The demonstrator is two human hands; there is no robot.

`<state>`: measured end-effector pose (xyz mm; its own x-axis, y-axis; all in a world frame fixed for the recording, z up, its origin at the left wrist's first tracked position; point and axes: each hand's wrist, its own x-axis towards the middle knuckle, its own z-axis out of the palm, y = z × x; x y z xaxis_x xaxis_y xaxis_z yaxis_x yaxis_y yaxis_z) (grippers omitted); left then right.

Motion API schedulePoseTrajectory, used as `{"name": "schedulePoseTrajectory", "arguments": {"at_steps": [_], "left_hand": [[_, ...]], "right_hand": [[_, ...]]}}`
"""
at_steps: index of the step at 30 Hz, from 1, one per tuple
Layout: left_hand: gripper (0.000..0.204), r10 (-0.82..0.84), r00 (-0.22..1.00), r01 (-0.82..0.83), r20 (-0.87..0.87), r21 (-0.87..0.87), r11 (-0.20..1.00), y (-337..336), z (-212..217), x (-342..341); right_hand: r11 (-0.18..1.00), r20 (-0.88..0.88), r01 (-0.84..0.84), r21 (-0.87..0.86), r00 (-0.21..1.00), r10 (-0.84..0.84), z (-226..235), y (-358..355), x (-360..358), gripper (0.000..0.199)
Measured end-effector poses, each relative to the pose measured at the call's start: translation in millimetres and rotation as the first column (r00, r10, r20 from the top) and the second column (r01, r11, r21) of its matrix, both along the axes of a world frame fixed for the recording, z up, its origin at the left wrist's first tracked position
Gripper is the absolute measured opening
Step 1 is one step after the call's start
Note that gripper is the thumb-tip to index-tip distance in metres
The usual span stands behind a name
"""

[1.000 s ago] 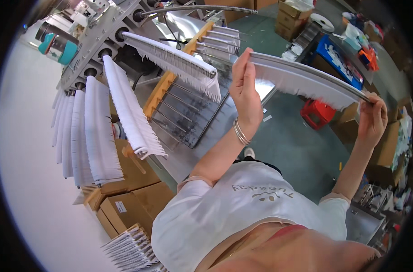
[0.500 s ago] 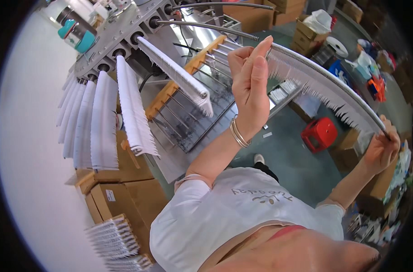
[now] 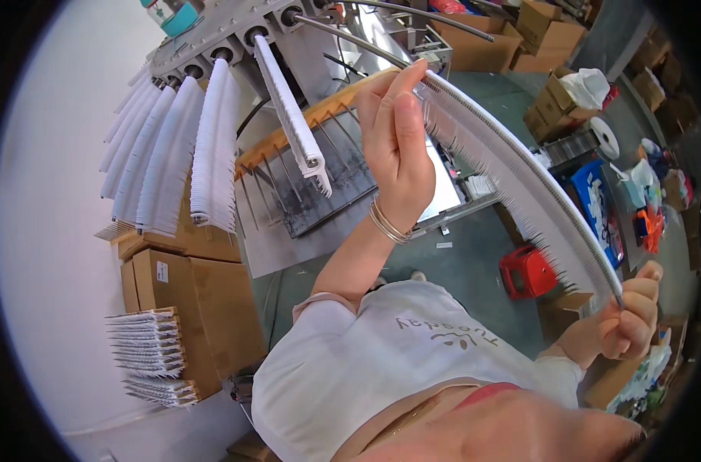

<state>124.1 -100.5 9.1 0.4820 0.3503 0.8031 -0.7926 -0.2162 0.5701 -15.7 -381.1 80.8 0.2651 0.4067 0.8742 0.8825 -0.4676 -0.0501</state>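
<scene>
My two hands hold a long metal rod packed with thin white pieces [image 3: 520, 181], stretched out and bowed between them. My left hand [image 3: 397, 146] closes round its upper left end, thumb and index finger extended along it. Pinched in my right hand [image 3: 634, 317] is the lower right end. At my left fingertips, that upper end meets a bare grey rod [image 3: 350, 37] sticking out of a metal machine [image 3: 235, 25]; whether the two ends touch is hidden. Other rods full of white pieces [image 3: 212, 142] hang from the machine to the left.
Below the machine lies a rack with an orange bar [image 3: 316, 115] and metal rods. Cardboard boxes [image 3: 219, 300] stand at lower left beside stacked spiky white strips [image 3: 146, 339]. A red stool [image 3: 526, 271] stands on the floor at right, near a blue tray [image 3: 593, 200].
My view has shifted, and the machine and boxes sit differently in it. Both hands still hold the rod of white pieces; my right hand is lower and its end has dropped.
</scene>
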Motion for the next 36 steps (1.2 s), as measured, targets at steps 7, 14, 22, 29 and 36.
{"name": "schedulePoseTrajectory", "arguments": {"at_steps": [7,14,22,29,36], "left_hand": [[0.048,-0.215,0.963,0.179,-0.162,-0.211,0.961,-2,-3,2],[0.056,-0.082,0.957,0.029,-0.278,-0.192,0.981,7,-19,7],[0.044,0.085,0.970,-0.067,-0.227,0.085,0.994,30,-49,-30],[0.021,0.141,0.982,-0.159,0.125,0.148,0.976,29,-26,-25],[0.025,0.266,0.949,-0.294,0.169,0.166,0.941,-13,-9,4]], "right_hand": [[0.979,-0.048,-0.038,-0.200,0.998,0.029,17,32,32,0.034],[0.940,-0.048,-0.141,-0.310,0.990,0.133,22,80,92,0.027],[0.940,-0.200,-0.286,-0.185,0.948,0.249,3,140,135,0.029],[0.879,-0.355,-0.463,0.118,0.807,0.473,-21,129,131,0.036],[0.882,-0.354,-0.370,0.293,0.815,0.459,-30,35,63,0.058]]}}
